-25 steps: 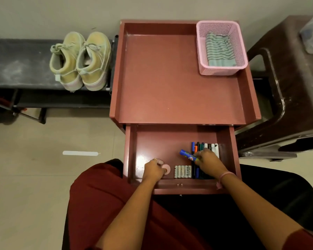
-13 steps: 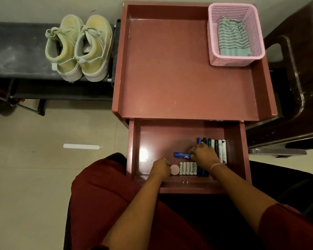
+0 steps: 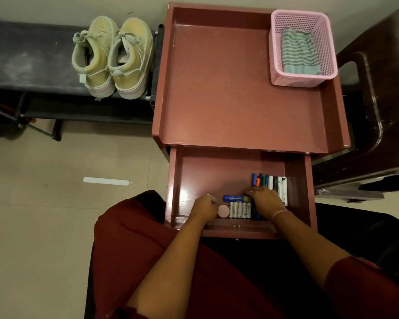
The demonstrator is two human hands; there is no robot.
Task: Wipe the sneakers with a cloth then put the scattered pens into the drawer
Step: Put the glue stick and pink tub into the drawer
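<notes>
Blue pen (image 3: 236,198) crosswise in drawer (image 3: 203,166), yellow end under right hand's (image 3: 266,200) flat fingers; left hand (image 3: 204,207) loosely curled.

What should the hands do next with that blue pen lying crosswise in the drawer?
Probably have the right hand turn the blue pen to match the upright pens: it lies across the open drawer, above the batteries.

Pale plain wall (image 3: 55,5) at the far side. Beige tiled floor (image 3: 44,226), glossy, bearing a white strip (image 3: 106,181). Low black bench (image 3: 28,58), dusty. Reddish-brown cabinet (image 3: 240,88) with raised rim. Dark brown plastic stool (image 3: 382,100) beside it.
</notes>
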